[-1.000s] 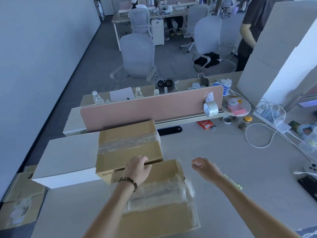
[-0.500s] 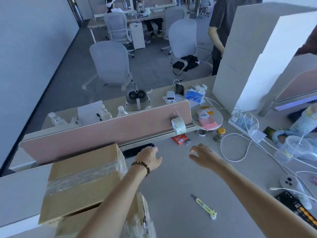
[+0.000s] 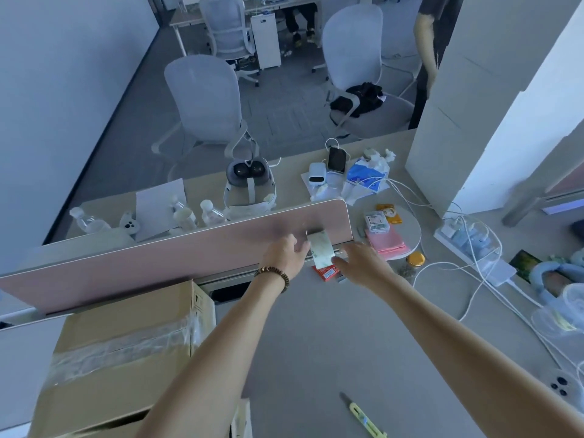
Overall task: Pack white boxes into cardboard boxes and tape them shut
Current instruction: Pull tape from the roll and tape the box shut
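Observation:
A roll of clear tape point(image 3: 320, 251) hangs at the foot of the pink desk divider point(image 3: 158, 260). My left hand point(image 3: 284, 259) reaches it from the left, fingertips at the roll's edge. My right hand point(image 3: 360, 263) comes in from the right, fingers spread and touching the roll's lower side. Neither hand plainly grips it. A cardboard box point(image 3: 126, 339) sealed with clear tape sits at lower left on top of another cardboard box point(image 3: 94, 429). A white box point(image 3: 22, 368) lies to their left. Tall stacked white boxes point(image 3: 474, 121) stand at the right.
A yellow utility knife point(image 3: 365, 418) lies on the desk near the front. A small red box point(image 3: 327, 273) sits under the tape roll. White cables point(image 3: 474, 279), a power strip, a jar and pink packets crowd the right. A headset and bottles stand beyond the divider.
Both hands have moved away from the cardboard boxes and forward across the desk to the tape roll on the divider. The view has swung right and forward with them.

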Tool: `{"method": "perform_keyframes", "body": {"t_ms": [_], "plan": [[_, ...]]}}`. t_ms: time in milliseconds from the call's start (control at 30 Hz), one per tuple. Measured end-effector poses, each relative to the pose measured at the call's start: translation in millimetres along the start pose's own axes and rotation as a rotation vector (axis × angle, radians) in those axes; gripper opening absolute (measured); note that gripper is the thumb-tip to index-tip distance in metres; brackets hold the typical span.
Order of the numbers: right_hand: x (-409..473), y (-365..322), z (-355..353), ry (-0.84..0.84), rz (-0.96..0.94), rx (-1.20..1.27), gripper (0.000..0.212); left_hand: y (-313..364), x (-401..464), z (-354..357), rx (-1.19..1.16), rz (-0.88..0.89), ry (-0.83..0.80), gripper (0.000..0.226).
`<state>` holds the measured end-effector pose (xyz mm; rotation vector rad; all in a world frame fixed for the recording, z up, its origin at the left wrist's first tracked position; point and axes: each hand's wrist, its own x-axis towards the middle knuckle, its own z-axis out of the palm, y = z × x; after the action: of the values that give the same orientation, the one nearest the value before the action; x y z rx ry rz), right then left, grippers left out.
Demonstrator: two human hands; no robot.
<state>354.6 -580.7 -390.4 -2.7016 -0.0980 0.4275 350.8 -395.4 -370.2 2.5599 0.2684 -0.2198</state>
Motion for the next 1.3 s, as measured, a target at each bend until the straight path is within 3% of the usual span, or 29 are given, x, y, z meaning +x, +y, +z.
{"method": "perform_keyframes", "body": {"t_ms": [200, 333, 633, 900, 1133, 1300], "plan": [[20.6, -15.2, 7.4, -0.03, 0.153, 0.614, 0.039, 8.0, 28.4, 10.0, -0.335, -0.158, 0.072, 0.029], [21.0, -18.2, 25.2, 0.016, 0.162, 0.613, 0.033, 8.0, 34.5, 20.2, -0.676, -0.324, 0.041, 0.052], [-4.2, -19.1, 20.6, 0.152, 0.085, 0.658, 0.044, 22.3, 41.0, 26.0, -1.237, -0.403, -0.08, 0.008], [-15.0, -29.4, 8.3, 0.165, 0.084, 0.807, 0.048, 35.0, 40.7, 19.8, -1.228, -0.431, -0.022, 0.02], [-28.4, -40.1, -1.4, 0.167, 0.11, 0.942, 0.042, 38.4, 24.8, 4.8, -1.23, -0.39, 0.002, 0.012], [-44.6, -43.7, -10.6, 0.175, 0.089, 0.978, 0.052, 47.6, 9.8, -10.8, -1.255, -0.375, -0.012, 0.013]]}}
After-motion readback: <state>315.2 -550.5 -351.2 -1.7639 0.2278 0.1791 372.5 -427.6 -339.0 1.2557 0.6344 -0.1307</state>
